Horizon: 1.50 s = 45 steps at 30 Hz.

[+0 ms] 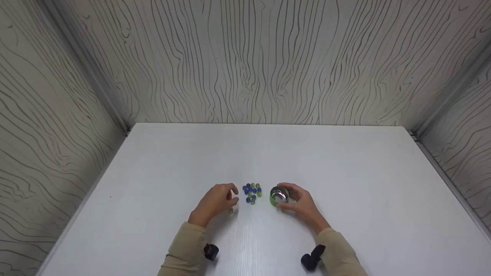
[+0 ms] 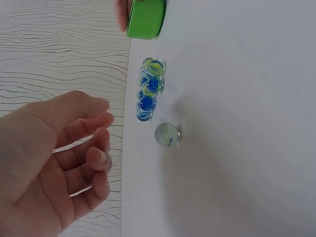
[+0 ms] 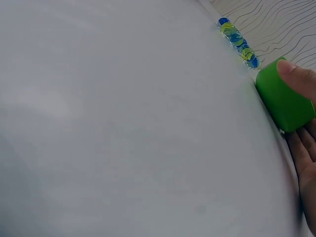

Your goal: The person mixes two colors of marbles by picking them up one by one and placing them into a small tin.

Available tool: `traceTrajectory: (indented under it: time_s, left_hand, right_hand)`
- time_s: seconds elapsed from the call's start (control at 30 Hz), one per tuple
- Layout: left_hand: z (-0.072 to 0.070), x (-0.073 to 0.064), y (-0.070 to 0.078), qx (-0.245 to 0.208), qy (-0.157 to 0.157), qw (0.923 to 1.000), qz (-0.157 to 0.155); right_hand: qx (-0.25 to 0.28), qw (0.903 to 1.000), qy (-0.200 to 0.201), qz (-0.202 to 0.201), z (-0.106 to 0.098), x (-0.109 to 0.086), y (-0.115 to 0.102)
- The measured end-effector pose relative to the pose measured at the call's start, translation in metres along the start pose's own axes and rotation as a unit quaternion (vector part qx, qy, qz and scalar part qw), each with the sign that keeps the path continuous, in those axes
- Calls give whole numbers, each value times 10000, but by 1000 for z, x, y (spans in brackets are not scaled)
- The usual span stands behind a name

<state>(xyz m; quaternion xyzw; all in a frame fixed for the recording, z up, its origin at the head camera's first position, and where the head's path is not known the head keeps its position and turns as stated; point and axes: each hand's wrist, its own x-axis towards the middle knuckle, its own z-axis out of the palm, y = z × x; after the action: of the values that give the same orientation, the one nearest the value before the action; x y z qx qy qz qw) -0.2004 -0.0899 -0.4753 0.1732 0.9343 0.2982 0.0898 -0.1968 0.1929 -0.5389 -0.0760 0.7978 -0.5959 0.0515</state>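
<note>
A green tin (image 1: 279, 195) with a shiny metal inside stands on the white table, its mouth up. My right hand (image 1: 301, 201) grips it from the right, thumb at the near side and fingers round the far side; green wall (image 3: 284, 96) shows in the right wrist view. Left of the tin lie several blue and yellow-green glass marbles (image 1: 253, 190) in a loose cluster. My left hand (image 1: 218, 201) hovers beside the cluster, fingers loosely bent, thumb and forefinger apart, nothing between them. One pale clear marble (image 2: 167, 134) sits alone on the table near this hand.
The white table (image 1: 245, 153) runs back to a wood-grain patterned wall (image 1: 245, 65). Similar panels stand at the left and right. Black wrist-camera mounts (image 1: 211, 252) stick out from both beige sleeves over the table.
</note>
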Motion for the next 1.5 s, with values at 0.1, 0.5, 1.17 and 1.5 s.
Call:
traceTrajectory:
  time_s: [0.1, 0.5, 1.17, 1.5]
  left_hand:
    - [-1, -1, -3, -11, -55, 10000, -81]
    - [-4, -5, -13, 73, -253, 9993, -267]
    - [-1, -12, -20, -168, -591, 9970, -461]
    - [3, -11, -22, -127, -508, 9980, -349]
  right_hand:
    - [-6, 10000, -13, -13, 0, 0, -1]
    - [-14, 10000, 20, -28, -1, 0, 1]
    - [-33, 9999, 106, 50, 1, 1, 0]
    - [-93, 9999, 116, -5, 1, 0, 2]
